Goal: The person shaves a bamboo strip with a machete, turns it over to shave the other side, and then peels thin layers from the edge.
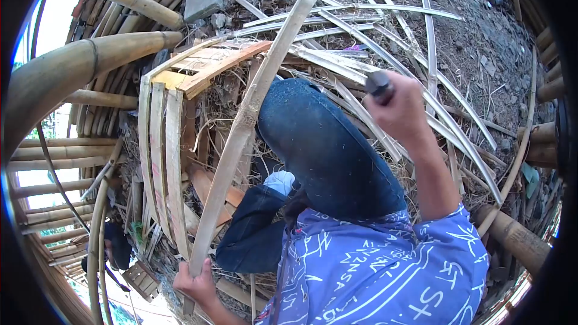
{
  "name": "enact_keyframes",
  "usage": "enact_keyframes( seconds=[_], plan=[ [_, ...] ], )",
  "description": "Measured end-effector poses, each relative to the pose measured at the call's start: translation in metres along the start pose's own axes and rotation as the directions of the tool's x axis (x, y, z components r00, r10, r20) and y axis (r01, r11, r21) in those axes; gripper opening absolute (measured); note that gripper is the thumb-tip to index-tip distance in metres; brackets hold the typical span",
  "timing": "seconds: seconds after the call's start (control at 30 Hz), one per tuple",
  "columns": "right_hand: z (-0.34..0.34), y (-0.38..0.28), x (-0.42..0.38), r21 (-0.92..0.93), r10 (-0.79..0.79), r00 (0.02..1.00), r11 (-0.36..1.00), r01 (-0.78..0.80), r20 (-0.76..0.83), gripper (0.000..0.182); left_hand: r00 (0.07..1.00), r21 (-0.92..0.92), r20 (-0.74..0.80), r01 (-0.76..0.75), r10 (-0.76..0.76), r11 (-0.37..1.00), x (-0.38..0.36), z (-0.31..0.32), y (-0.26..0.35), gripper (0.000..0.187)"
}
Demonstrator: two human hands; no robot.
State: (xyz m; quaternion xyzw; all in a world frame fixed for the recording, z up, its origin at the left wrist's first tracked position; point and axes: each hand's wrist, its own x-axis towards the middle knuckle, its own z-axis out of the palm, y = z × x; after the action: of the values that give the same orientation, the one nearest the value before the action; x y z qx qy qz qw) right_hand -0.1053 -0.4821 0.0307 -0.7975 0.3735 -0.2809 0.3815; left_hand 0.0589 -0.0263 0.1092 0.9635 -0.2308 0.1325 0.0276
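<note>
My left hand [195, 286] is closed around the lower end of a long, flat split bamboo strip [232, 141]. The strip slants up past my knee and out of the top of the view, with a node near its middle. My right hand [402, 108], raised to the right of my bent knee, is wrapped around a tool handle with a dark, blunt end [378, 84]. The rest of that tool is hidden by the hand, so its kind does not show. The tool is apart from the strip.
A slatted wooden frame [165, 114] stands left of my knee. Several pale bamboo strips [385, 48] lie crossed over shavings ahead. A grey block [203, 2] sits at the top left. Thick bamboo poles [90, 60] rise at the left; another pole [512, 238] lies right.
</note>
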Motion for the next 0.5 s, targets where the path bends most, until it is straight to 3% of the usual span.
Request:
enact_keyframes(
  seconds=[0.2,0.4,0.47,0.5],
  plan=[
    [0.023,-0.010,-0.006,-0.229,-0.171,0.983,0.956,0.183,0.070,0.011,0.997,0.048,-0.014,-0.069,0.070,0.996,0.001,-0.014,0.019,0.068],
    [0.021,0.002,-0.002,-0.335,-0.119,0.991,0.933,0.133,0.064,0.011,0.982,0.093,-0.075,-0.169,0.176,0.981,0.003,-0.013,0.015,0.071],
    [0.020,0.022,0.008,-0.430,-0.053,0.999,0.902,0.043,-0.010,0.011,0.979,0.110,-0.075,-0.182,0.191,0.977,0.003,-0.013,0.011,0.072],
    [0.017,0.032,0.016,-0.434,0.069,0.997,0.898,-0.070,-0.018,0.011,0.978,0.127,-0.083,-0.179,0.190,0.976,0.002,-0.013,0.011,0.072]
  ],
)
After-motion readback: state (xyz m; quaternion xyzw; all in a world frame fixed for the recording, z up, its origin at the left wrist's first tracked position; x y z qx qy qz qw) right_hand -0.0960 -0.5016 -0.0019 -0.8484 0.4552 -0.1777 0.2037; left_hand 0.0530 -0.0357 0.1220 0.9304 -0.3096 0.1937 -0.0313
